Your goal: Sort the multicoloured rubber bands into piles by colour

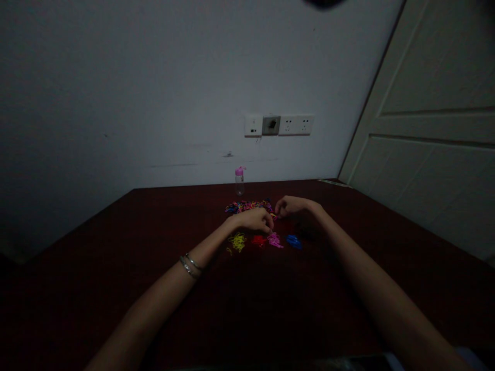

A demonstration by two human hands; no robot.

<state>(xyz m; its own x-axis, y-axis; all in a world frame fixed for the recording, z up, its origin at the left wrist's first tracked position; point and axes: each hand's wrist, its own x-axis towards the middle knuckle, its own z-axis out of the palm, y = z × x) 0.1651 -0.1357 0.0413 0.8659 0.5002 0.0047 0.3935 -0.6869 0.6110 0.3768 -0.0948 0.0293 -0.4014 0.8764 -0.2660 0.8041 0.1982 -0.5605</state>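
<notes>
My left hand (256, 220) hangs just above a small pile of pink rubber bands (275, 240), fingers curled down and pinched together; whatever is between the tips is too small to make out. At the right edge of a larger heap of mixed-colour rubber bands (247, 206), my right hand (291, 205) has its fingers bent inward and closed, their tips partly hidden. Separate piles lie in a row nearer me: yellow bands (238, 241), red bands (259, 240) and blue bands (294, 241). One loose yellow band rests beside the yellow pile.
A clear bottle with a pink lid (240, 180) stands behind the mixed heap. The dark red tabletop (116, 247) meets a pale wall with sockets (296, 124). A panelled door (433, 134) rises on the right. The light is dim.
</notes>
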